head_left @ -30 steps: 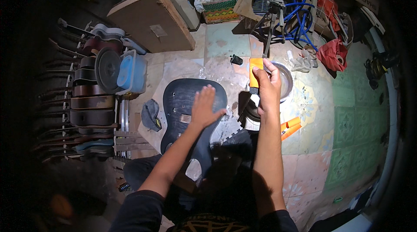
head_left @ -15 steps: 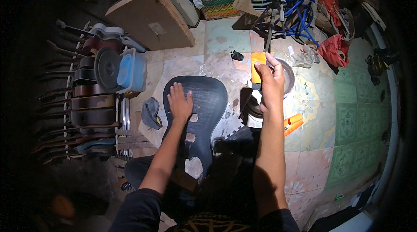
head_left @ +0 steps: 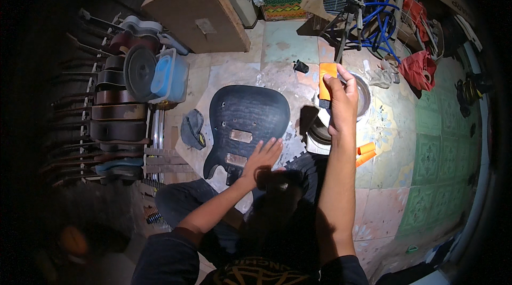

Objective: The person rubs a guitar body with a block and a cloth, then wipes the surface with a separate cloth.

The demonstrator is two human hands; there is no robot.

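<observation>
A dark, unstrung electric guitar body (head_left: 249,109), with rectangular cut-outs, lies on a pale sheet in front of me. My left hand (head_left: 261,159) rests flat on its lower right part, fingers extended. My right hand (head_left: 342,101) is raised and wrapped round an orange sanding block (head_left: 327,70) with a black lower end, thumb pressed on its face. Behind that hand is a round metal basin (head_left: 364,101). A grey cloth item (head_left: 191,127) sits left of the body. Folded orange strips (head_left: 366,154) lie right of my right forearm.
Rows of guitars (head_left: 117,111) stand at the left, beside a plastic tub (head_left: 176,74). At the back are a wooden board (head_left: 192,15), a woven basket (head_left: 282,5), a blue hose (head_left: 378,34) and a red bag (head_left: 418,69). A small black object (head_left: 301,66) lies on the tiles.
My left hand has slid from the upper part of the guitar body down toward its lower right. The orange block, still in my right hand, sits slightly higher in view.
</observation>
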